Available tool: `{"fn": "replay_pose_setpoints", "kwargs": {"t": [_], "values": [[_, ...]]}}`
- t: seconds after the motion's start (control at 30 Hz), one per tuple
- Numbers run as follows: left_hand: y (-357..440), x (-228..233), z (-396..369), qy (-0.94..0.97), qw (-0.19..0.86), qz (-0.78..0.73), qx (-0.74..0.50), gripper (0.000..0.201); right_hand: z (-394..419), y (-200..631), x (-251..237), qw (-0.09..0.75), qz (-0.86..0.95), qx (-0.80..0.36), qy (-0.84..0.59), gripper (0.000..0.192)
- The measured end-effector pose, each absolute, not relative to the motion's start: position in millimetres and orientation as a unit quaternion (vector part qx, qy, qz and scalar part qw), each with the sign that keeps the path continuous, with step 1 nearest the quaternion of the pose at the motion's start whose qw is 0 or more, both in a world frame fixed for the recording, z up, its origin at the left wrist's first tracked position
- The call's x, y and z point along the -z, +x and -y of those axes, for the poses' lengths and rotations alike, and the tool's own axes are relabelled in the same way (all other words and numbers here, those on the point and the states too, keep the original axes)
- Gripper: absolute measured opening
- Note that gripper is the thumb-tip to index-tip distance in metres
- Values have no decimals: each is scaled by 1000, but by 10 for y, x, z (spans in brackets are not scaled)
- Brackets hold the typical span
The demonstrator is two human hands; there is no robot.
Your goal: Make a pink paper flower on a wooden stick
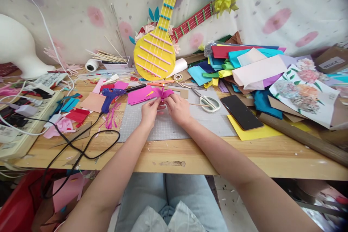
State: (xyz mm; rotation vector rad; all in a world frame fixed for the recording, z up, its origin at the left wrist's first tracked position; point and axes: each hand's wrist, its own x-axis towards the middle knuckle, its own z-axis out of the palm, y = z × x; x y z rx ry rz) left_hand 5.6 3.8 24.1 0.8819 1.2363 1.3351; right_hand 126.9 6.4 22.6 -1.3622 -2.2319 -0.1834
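Note:
Above the grey cutting mat [174, 127], both my hands pinch a magenta paper flower [164, 93] with loose petals. My left hand [150, 111] has its fingertips closed on the lower left of the flower. From the other side, my right hand [177, 108] grips the right petal. The fingers hide the flower's base. Flat magenta paper pieces [137, 96] lie just left of the flower. A thin wooden stick [197, 104] shows to the right of my right hand; whether the hand touches it I cannot tell. Scissors [208, 102] with pale handles rest beyond it.
A blue glue gun [110, 98] with a black cord [81, 148] lies left of the mat. At right are a phone [241, 112] on yellow paper and heaped coloured sheets [244, 58]. A yellow paper lute [154, 52] leans at the back. A power strip [32, 127] sits far left.

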Motion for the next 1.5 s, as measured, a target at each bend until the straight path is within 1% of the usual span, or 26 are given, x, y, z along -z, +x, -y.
{"fn": "replay_pose_setpoints", "kwargs": {"t": [0.13,0.3,0.7,0.83,1.1,1.23,1.4,1.5], "values": [[14,-292,-38,328,574,-491,-568,21,-52,1250,-206,257,831,68,-488,29],[-32,-294,-62,297,600,-464,-580,11,-46,1249,-201,272,824,25,-497,27],[-14,-260,-77,271,627,-414,-602,2,-73,1231,-172,276,836,15,-473,17],[-29,-240,-100,275,624,-405,-609,3,-64,1270,-179,294,829,-2,-476,15],[-95,-160,-163,240,580,-407,-664,6,-76,1351,-148,324,812,-90,-477,22],[-114,-125,-180,225,563,-425,-672,7,-86,1352,-132,314,796,-128,-502,27],[-110,-154,-175,210,535,-437,-692,9,-77,1373,-167,297,778,-131,-538,31],[-104,-191,-169,189,541,-450,-685,9,-77,1409,-193,293,781,-135,-535,25]]}}
